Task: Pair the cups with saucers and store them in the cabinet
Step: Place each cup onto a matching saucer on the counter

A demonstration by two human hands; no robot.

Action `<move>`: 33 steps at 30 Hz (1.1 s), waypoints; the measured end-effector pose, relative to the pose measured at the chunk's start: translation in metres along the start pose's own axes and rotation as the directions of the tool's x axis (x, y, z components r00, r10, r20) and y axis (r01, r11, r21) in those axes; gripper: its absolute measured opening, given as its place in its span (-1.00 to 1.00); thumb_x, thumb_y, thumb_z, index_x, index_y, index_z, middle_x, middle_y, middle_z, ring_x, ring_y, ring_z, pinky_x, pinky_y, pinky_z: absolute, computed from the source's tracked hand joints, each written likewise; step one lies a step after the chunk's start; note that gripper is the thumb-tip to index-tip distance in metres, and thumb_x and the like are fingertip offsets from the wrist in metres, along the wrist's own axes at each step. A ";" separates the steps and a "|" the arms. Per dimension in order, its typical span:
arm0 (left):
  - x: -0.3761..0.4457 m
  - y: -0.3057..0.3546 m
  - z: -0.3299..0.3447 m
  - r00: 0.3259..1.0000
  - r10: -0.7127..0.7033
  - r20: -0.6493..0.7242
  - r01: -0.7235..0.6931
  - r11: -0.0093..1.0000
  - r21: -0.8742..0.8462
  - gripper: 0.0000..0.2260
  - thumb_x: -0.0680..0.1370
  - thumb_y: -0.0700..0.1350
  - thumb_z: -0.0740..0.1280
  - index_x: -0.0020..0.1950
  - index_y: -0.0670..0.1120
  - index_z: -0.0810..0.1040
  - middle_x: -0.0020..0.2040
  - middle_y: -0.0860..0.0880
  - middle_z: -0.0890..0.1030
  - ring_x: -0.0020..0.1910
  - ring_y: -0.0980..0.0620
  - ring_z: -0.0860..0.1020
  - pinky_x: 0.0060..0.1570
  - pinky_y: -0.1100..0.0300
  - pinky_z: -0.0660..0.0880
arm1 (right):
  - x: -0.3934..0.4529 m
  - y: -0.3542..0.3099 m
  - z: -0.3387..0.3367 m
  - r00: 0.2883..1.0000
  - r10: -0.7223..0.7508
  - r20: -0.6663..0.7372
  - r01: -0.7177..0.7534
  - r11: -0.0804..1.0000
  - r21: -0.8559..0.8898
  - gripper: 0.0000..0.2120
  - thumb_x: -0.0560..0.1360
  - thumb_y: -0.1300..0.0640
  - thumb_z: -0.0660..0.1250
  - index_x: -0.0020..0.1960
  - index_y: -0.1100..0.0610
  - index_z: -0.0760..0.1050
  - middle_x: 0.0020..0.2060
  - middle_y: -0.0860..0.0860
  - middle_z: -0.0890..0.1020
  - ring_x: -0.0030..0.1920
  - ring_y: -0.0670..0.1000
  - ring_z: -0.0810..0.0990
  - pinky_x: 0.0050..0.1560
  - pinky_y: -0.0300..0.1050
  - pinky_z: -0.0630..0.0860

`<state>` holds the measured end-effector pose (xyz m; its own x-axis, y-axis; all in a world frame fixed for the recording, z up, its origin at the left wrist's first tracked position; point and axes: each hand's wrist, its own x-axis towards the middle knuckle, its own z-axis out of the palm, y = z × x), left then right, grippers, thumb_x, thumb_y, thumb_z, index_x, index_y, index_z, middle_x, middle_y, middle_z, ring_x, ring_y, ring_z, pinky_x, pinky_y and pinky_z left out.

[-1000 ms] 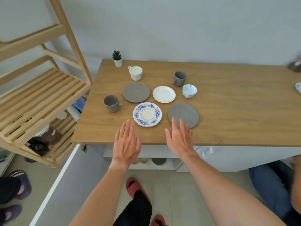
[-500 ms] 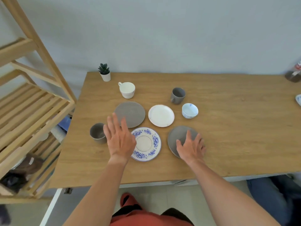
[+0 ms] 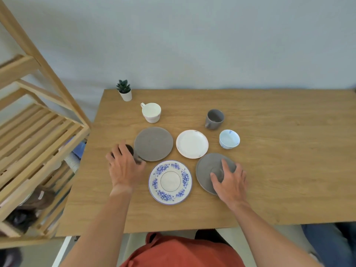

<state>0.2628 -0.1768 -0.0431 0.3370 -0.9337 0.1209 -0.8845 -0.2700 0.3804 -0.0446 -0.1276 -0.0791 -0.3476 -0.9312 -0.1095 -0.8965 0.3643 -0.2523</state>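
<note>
Left hand (image 3: 125,168) curled over grey cup (image 3: 133,154), grip seemingly closed. Right hand (image 3: 230,180) spread flat on grey saucer (image 3: 208,170), holding nothing. Lift cup straight; seat centred.

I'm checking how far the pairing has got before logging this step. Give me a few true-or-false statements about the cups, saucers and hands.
1. The left hand covers the grey cup beside the grey saucer. True.
2. The white cup sits on the white saucer. False: it stands on the table, behind the saucers.
3. The right hand rests on the nearer grey saucer. True.
4. The blue-flowered saucer carries a cup. False: it is bare.
</note>
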 end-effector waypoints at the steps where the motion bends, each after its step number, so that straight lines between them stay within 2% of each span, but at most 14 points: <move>1: 0.003 0.004 0.001 0.996 0.089 -0.012 -0.090 0.995 -0.040 -0.38 0.31 -0.10 0.43 0.33 -0.24 0.35 0.14 -0.25 0.48 0.05 -0.30 0.42 0.00 -0.12 0.45 | 0.002 0.003 -0.001 1.000 -0.017 0.012 0.017 1.000 0.002 -0.34 0.49 -0.23 0.28 0.52 -0.06 0.26 0.35 0.16 0.28 0.32 0.19 0.32 0.32 0.11 0.33; 3: 0.005 0.016 0.004 0.964 0.265 0.004 -0.263 0.958 -0.110 -0.36 0.30 -0.06 0.48 0.31 -0.23 0.39 0.14 -0.20 0.49 0.07 -0.23 0.44 0.05 -0.03 0.46 | 0.005 0.008 -0.004 0.999 -0.043 0.027 0.042 0.999 0.011 -0.36 0.49 -0.16 0.30 0.53 -0.05 0.27 0.31 0.13 0.30 0.31 0.17 0.34 0.32 0.09 0.32; 6: 0.002 0.046 0.013 0.867 0.497 0.030 -0.487 0.858 -0.161 -0.32 0.30 0.04 0.51 0.32 -0.21 0.41 0.17 -0.16 0.50 0.13 -0.16 0.45 0.13 -0.01 0.49 | 0.008 0.013 -0.008 0.997 -0.072 0.021 0.071 0.996 0.054 -0.37 0.49 -0.11 0.31 0.53 -0.05 0.29 0.23 0.09 0.34 0.25 0.15 0.39 0.28 0.07 0.32; 11: -0.017 0.107 0.027 0.720 0.685 0.114 -0.656 0.724 -0.212 -0.30 0.33 0.15 0.46 0.37 -0.16 0.43 0.27 -0.16 0.45 0.17 -0.17 0.45 0.10 0.02 0.54 | 0.016 0.028 -0.016 0.997 -0.081 0.010 0.078 0.986 0.144 -0.32 0.57 -0.12 0.23 0.61 -0.07 0.05 0.08 0.03 0.38 0.12 0.09 0.42 0.24 0.03 0.31; 13: -0.025 0.124 0.032 0.676 0.725 0.133 -0.687 0.685 -0.242 -0.29 0.30 0.13 0.48 0.38 -0.14 0.43 0.26 -0.16 0.44 0.19 -0.18 0.46 0.11 -0.01 0.56 | 0.021 0.037 -0.020 0.999 -0.024 -0.022 0.028 0.982 0.187 -0.36 0.59 -0.11 0.20 0.61 -0.04 0.07 0.12 0.06 0.42 0.16 0.12 0.42 0.25 0.04 0.29; 16: -0.036 0.143 0.039 0.645 0.744 0.176 -0.696 0.667 -0.266 -0.27 0.28 0.12 0.48 0.38 -0.12 0.42 0.25 -0.15 0.44 0.18 -0.17 0.46 0.14 0.00 0.54 | 0.030 0.057 -0.024 0.999 0.033 -0.033 -0.028 0.989 0.148 -0.36 0.59 -0.10 0.21 0.60 0.02 0.11 0.31 0.12 0.40 0.31 0.17 0.36 0.31 0.11 0.27; 18: -0.042 0.151 0.043 0.640 0.741 0.204 -0.694 0.671 -0.261 -0.27 0.29 0.12 0.49 0.39 -0.12 0.41 0.25 -0.14 0.44 0.17 -0.15 0.46 0.13 0.03 0.55 | 0.032 0.070 -0.023 0.999 0.047 0.012 -0.049 0.992 0.116 -0.36 0.60 -0.10 0.20 0.60 0.04 0.08 0.50 0.15 0.25 0.48 0.19 0.22 0.43 0.16 0.17; 20: -0.048 0.157 0.047 0.621 0.753 0.219 -0.707 0.658 -0.259 -0.27 0.29 0.11 0.49 0.39 -0.12 0.41 0.24 -0.14 0.44 0.16 -0.15 0.45 0.12 0.02 0.54 | 0.031 0.080 -0.020 0.999 0.033 0.040 -0.036 0.996 0.078 -0.36 0.62 -0.10 0.16 0.61 0.05 0.05 0.59 0.16 0.10 0.57 0.18 0.05 0.53 0.17 0.04; 24: -0.054 0.164 0.053 0.565 0.780 0.269 -0.744 0.623 -0.243 -0.27 0.31 0.11 0.45 0.42 -0.11 0.40 0.27 -0.13 0.44 0.19 -0.14 0.46 0.13 0.04 0.55 | 0.026 0.086 -0.014 1.000 -0.015 0.017 0.014 1.000 0.015 -0.38 0.64 -0.12 0.09 0.62 0.08 0.05 0.61 0.16 0.01 0.61 0.14 -0.04 0.57 0.14 -0.08; 27: -0.059 0.169 0.059 0.542 0.789 0.289 -0.757 0.608 -0.238 -0.28 0.32 0.13 0.43 0.42 -0.11 0.39 0.27 -0.14 0.45 0.19 -0.13 0.46 0.12 0.04 0.55 | 0.027 0.084 -0.011 1.000 -0.003 0.008 0.003 1.000 0.002 -0.39 0.64 -0.11 0.10 0.61 0.09 0.08 0.60 0.17 0.04 0.60 0.15 -0.01 0.57 0.16 -0.06; 33: -0.064 0.175 0.065 0.513 0.810 0.284 -0.798 0.572 -0.189 -0.29 0.34 0.16 0.41 0.42 -0.10 0.38 0.28 -0.14 0.45 0.24 -0.12 0.44 0.25 0.05 0.47 | 0.026 0.085 -0.004 1.000 -0.016 -0.023 0.015 0.999 -0.040 -0.40 0.63 -0.09 0.11 0.60 0.11 0.12 0.59 0.20 0.10 0.60 0.17 0.04 0.56 0.21 -0.01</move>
<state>0.0652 -0.1795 -0.0437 -0.6356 -0.7642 0.1098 -0.7135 0.6357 0.2945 -0.1311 -0.1205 -0.0993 -0.3392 -0.9371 -0.0828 -0.9120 0.3491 -0.2155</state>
